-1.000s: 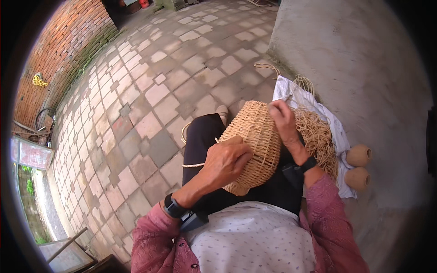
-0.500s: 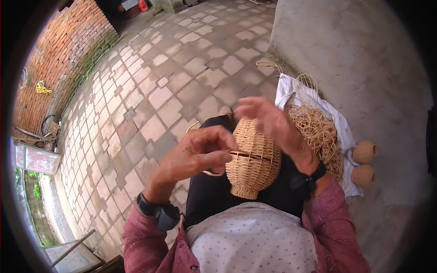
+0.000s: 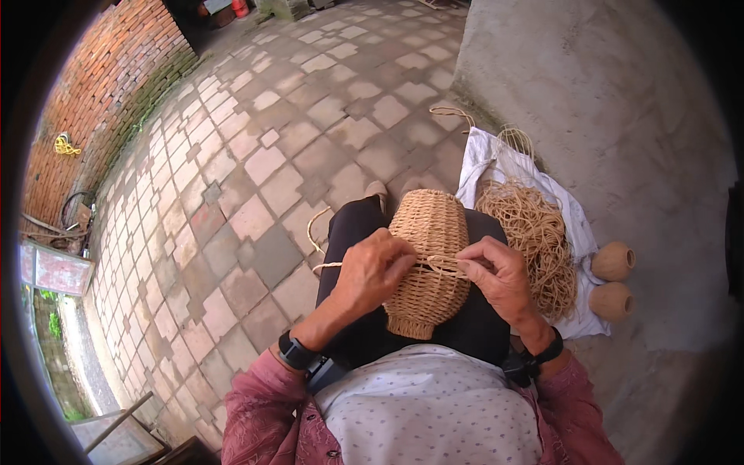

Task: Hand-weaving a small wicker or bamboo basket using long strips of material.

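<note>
A tan woven vase-shaped basket (image 3: 428, 221) lies across my dark-trousered lap, its narrow neck toward me. A dark gap crosses its middle. Over this gap runs a twisted straw-coloured cord (image 3: 440, 260), with a small loop in it. My left hand (image 3: 372, 267) is closed on the cord at the basket's left side, and the loose end trails out past my knee. At the right side, my right hand (image 3: 500, 277) pinches the cord between thumb and fingertips.
Right of my legs, a heap of loose tan cord (image 3: 535, 244) lies on a white sack (image 3: 480, 159). Beside it are two round tan pots (image 3: 612, 261). Paving stones (image 3: 271, 139) spread ahead and left, up to a brick wall (image 3: 108, 77). Smooth concrete (image 3: 573, 70) lies at right.
My right hand has come down from above the basket to the cord at its right side. The left hand has moved right, and the cord now stretches between both hands.
</note>
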The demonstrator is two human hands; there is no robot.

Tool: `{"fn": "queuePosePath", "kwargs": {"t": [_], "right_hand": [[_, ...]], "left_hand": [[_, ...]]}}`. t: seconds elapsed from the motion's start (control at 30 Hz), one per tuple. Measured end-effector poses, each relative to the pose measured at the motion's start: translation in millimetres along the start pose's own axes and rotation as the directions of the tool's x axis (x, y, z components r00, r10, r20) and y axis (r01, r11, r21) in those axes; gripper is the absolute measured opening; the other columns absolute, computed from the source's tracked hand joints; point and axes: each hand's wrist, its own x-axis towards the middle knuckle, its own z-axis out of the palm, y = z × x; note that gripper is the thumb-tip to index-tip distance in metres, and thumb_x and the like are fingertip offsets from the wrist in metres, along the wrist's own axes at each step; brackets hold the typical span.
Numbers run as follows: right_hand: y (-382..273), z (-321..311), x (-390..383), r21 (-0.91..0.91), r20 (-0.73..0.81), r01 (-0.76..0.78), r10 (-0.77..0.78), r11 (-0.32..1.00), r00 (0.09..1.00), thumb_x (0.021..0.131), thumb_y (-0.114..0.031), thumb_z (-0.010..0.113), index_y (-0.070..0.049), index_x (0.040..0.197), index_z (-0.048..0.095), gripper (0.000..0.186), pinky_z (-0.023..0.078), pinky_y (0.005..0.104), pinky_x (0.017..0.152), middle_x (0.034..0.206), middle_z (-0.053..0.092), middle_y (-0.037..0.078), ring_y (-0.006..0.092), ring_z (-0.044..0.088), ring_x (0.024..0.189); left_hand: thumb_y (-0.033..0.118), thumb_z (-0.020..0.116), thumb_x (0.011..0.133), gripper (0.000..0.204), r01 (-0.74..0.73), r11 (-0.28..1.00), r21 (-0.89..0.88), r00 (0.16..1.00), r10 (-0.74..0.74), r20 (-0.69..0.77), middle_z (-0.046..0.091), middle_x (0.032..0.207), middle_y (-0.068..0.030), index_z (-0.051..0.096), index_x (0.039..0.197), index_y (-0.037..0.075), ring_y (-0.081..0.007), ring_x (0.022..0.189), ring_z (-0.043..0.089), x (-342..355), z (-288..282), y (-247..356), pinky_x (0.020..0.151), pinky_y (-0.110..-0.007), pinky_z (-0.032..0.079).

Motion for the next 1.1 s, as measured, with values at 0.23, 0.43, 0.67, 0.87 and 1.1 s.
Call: {"fn": "queuePosePath", "kwargs": {"t": [0.23, 0.43, 0.67, 0.87, 1.1], "right_hand": [[4.0, 2.9, 1.4, -0.039, -0.056, 0.004, -0.006, 0.999, 0.998, 0.088, -0.001, 0.066, 0.000, 0.094, 0.064, 0.007, 0.048, 0.0249, 0.063, 0.083, 0.062, 0.004, 0.0103, 0.059, 0.071], [-0.6, 5.8, 5.7, -0.314, 0.057, 0.244, -0.238, 0.918, 0.970, 0.083, 0.003, 0.066, -0.001, 0.091, 0.062, 0.010, 0.049, 0.0335, 0.063, 0.083, 0.059, 0.011, 0.0262, 0.062, 0.072], [-8.2, 9.4, 4.2, -0.449, 0.124, 0.341, -0.320, 0.826, 0.939, 0.079, 0.009, 0.063, 0.000, 0.091, 0.059, 0.016, 0.048, 0.0418, 0.063, 0.083, 0.051, 0.014, 0.0334, 0.060, 0.074], [-9.5, 15.1, 6.7, -0.495, 0.169, 0.351, -0.308, 0.795, 0.936, 0.078, 0.007, 0.061, 0.000, 0.090, 0.058, 0.015, 0.048, 0.0425, 0.063, 0.083, 0.051, 0.015, 0.0343, 0.059, 0.075], [0.3, 39.8, 9.5, -0.346, 0.059, 0.113, -0.099, 0.931, 0.993, 0.080, 0.002, 0.058, -0.003, 0.092, 0.058, 0.013, 0.053, 0.0399, 0.067, 0.082, 0.067, 0.016, 0.0340, 0.068, 0.077]], "left_hand": [[0.010, 0.069, 0.082, 0.008, -0.100, 0.994, 0.045, 0.984, 0.105, -0.147, 0.058, 0.081, -0.0088, 0.065, 0.088, 0.006, -0.0301, 0.079, 0.063, -9.3, 8.4, 9.0, 0.066, -0.037, 0.050], [0.008, 0.068, 0.081, 0.006, -0.180, 0.967, -0.183, 0.942, 0.223, 0.251, 0.062, 0.075, -0.0100, 0.064, 0.084, 0.005, -0.0305, 0.072, 0.065, -41.5, 15.2, 36.2, 0.064, -0.038, 0.053], [0.008, 0.067, 0.083, 0.007, -0.098, 0.995, -0.020, 0.991, 0.096, -0.091, 0.061, 0.078, -0.0119, 0.068, 0.089, 0.004, -0.0304, 0.070, 0.063, -7.6, 0.8, 10.0, 0.062, -0.037, 0.051], [0.007, 0.064, 0.083, 0.008, -0.159, 0.987, 0.037, 0.987, 0.159, -0.006, 0.060, 0.084, -0.0124, 0.067, 0.091, 0.004, -0.0317, 0.073, 0.062, -1.4, 11.0, -3.5, 0.065, -0.040, 0.050], [0.004, 0.064, 0.080, 0.013, -0.241, 0.970, 0.028, 0.970, 0.240, 0.046, 0.062, 0.082, -0.0133, 0.068, 0.093, 0.005, -0.0316, 0.076, 0.064, 8.5, 10.3, -8.4, 0.068, -0.041, 0.052]]}}
